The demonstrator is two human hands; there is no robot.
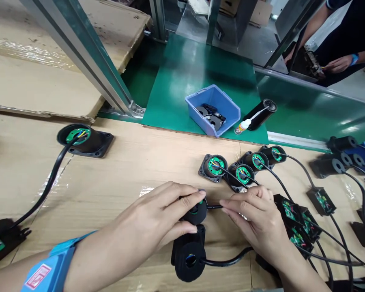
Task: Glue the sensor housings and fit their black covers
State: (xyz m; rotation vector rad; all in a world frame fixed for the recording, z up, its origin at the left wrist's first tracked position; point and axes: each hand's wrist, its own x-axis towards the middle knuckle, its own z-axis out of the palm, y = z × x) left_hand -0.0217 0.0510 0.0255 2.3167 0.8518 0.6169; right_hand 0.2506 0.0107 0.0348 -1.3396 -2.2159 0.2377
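Observation:
My left hand [173,213] is closed round a black cylindrical housing [197,215] at the middle of the cardboard-covered bench, thumb and fingers on its rim. A black disc with a central hole covers part of its end, and a little green board shows inside. My right hand [255,215] pinches the black cable [214,207] that comes out of this housing. Just in front lies a second black housing [189,259], its end covered by a similar disc, with its own cable running right beneath my right hand.
Several open housings with green boards [215,165] stand behind my right hand. Cabled circuit boxes [301,223] lie at right. A blue bin [213,109] of black discs, a small white bottle [242,126] and a black cylinder [263,114] sit behind. Another housing [85,140] is at left. A co-worker's hand [337,65] shows upper right.

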